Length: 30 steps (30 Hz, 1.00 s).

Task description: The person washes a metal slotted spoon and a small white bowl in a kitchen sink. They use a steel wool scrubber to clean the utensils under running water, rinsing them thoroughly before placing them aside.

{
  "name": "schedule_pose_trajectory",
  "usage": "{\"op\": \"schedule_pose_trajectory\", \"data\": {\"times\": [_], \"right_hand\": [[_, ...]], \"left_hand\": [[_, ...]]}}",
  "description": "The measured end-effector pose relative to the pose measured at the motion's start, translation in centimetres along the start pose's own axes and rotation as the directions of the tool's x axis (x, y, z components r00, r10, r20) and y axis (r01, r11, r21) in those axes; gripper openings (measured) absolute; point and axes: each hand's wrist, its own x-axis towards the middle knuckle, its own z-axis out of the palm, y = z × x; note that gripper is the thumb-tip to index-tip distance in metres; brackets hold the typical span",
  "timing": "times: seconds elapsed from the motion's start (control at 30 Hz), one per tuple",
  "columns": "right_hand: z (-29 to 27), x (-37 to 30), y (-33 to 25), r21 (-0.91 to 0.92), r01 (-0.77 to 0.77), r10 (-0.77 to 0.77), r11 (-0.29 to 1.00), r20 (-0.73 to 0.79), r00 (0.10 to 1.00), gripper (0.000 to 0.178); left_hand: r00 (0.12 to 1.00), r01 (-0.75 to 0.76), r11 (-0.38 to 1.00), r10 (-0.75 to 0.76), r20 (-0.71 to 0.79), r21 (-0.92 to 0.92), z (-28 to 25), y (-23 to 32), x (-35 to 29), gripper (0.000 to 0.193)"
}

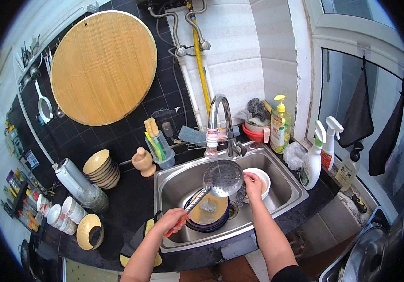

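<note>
My left hand point(177, 221) is closed round the handle of a metal skimmer point(222, 177), whose perforated round head is tilted under the faucet point(219, 105). A thin stream of water runs down onto it. At the skimmer's right edge, my right hand point(254, 185) is closed on a dark grey scouring pad point(241, 193), partly hidden by the fingers. Below the skimmer, a stack of blue-rimmed plates point(221, 217) lies in the steel sink point(284, 181), with a crumpled clear piece on top. Behind my right hand stands a white bowl point(266, 187).
Stacked bowls point(101, 170), a wooden mortar-like pot point(143, 162) and a utensil holder point(164, 152) stand left of the sink. To the right are a yellow-pump soap bottle point(281, 127) and spray bottles point(313, 162). A cloth point(138, 242) hangs over the front counter edge.
</note>
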Motion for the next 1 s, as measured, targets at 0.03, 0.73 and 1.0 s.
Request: {"op": "schedule_pose_trajectory", "data": {"times": [0.03, 0.73, 1.0], "right_hand": [[0.0, 0.0, 0.0, 0.002, 0.011, -0.011, 1.0, 0.013, 1.0, 0.018], [0.3, -0.7, -1.8, 0.006, -0.04, 0.039, 0.999, 0.077, 0.996, 0.017], [0.2, -0.5, -0.9, -0.035, -0.031, 0.033, 0.999, 0.05, 0.998, 0.016]], "left_hand": [[1.0, -0.005, 1.0, 0.005, 0.006, 0.004, -0.1, -0.2, 0.2, 0.024], [0.999, -0.012, 0.999, 0.013, -0.04, 0.043, -0.2, -0.8, 0.5, 0.025], [0.836, -0.367, 0.864, 0.469, -0.286, 0.345, -0.8, -3.2, 2.1, 0.02]]}}
